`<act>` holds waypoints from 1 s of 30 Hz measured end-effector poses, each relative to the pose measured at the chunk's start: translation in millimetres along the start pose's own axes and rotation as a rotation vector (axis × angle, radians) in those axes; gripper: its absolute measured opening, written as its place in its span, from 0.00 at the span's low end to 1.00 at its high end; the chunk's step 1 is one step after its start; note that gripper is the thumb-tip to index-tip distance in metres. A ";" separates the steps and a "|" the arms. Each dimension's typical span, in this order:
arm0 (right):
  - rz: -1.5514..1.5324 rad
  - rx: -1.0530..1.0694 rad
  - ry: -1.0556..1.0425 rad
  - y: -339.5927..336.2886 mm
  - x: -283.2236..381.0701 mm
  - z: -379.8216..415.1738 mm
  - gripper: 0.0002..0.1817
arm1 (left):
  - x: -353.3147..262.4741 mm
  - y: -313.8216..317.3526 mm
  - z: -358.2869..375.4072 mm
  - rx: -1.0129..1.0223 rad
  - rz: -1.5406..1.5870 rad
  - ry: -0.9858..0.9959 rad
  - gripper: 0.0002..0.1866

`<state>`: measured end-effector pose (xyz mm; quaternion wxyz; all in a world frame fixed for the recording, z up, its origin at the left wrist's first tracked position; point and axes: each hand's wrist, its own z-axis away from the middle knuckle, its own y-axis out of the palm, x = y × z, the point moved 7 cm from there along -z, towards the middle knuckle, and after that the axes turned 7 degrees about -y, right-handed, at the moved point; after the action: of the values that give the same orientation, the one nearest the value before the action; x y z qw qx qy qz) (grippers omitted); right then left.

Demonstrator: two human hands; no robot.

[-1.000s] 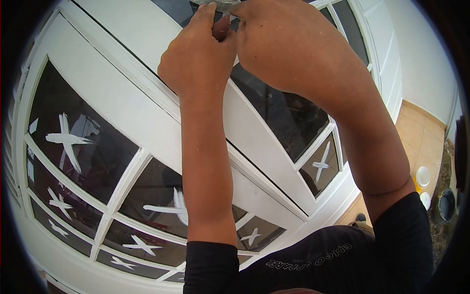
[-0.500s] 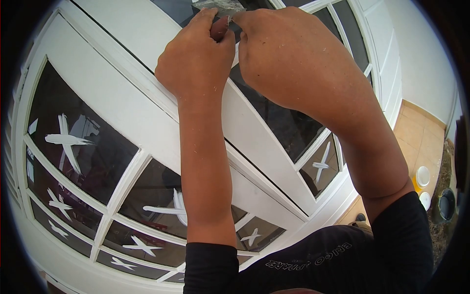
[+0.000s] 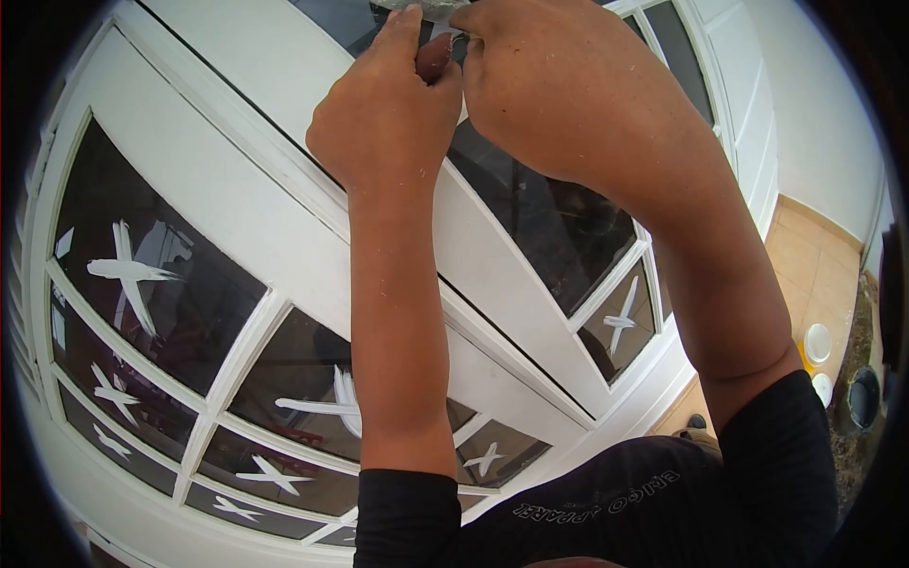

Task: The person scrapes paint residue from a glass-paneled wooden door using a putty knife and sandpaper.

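Observation:
At the top of the head view, both hands are raised close together in front of the white-framed glass door [image 3: 530, 312]. Between their fingertips is a crumpled piece of clear plastic film [image 3: 434, 11], cut off by the upper edge. My left hand [image 3: 383, 114] is closed, with its thumb and index finger at the film's near side. Beside it, my right hand [image 3: 559, 90] is also closed, pinching the film near its right part. The fingers of my right hand are mostly hidden behind its back.
Brushed white X marks [image 3: 131, 275] cover several dark panes. To the right stand a white wall [image 3: 814, 104] and a tan tiled floor [image 3: 795, 251]. A yellow-and-white tub [image 3: 816, 344] and a dark bucket [image 3: 862, 393] sit on the ground at the right.
Both hands have moved slightly upward and to the right with the plastic film. Less of the film shows at the upper edge.

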<state>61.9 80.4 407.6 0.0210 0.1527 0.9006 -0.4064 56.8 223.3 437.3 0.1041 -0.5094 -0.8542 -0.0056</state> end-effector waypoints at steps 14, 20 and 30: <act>-0.263 -0.073 0.252 -10.2 -3.9 3.9 0.14 | -7.1 -10.5 4.3 -0.188 0.154 0.140 0.14; -0.053 0.180 -0.095 4.5 -2.2 -2.0 0.13 | 1.5 -1.8 2.2 -0.188 0.112 0.137 0.15; -0.023 -0.092 -0.052 -14.6 6.7 -4.6 0.13 | -10.8 -8.2 6.0 -0.163 0.105 0.101 0.15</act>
<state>51.7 76.4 420.2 0.0466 0.1307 0.9192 -0.3686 53.5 210.7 430.2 0.1052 -0.5591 -0.8169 -0.0953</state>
